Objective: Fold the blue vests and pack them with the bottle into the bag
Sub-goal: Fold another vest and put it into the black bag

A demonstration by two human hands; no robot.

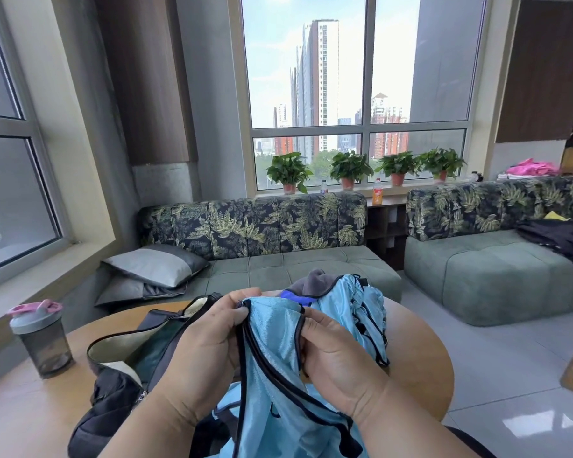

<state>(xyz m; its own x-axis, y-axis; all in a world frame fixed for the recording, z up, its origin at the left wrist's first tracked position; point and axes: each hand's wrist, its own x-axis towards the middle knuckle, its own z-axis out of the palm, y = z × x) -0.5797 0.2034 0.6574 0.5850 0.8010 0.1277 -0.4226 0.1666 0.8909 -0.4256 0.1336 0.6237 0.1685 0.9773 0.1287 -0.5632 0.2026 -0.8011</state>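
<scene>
So both hands are busy with one light blue vest (pixel 275 365) held up over the near edge of the round wooden table (pixel 420 358): the left hand (pixel 205 345) pinches its black-trimmed edge near the top, and the right hand (pixel 331 352) grips the trim just beside it. More blue vests (pixel 361 302) sit bunched on the table just behind. On the left, the dark bag (pixel 136 352) lies open, and the bottle (pixel 40 338) with the pink lid stands upright at the far left
</scene>
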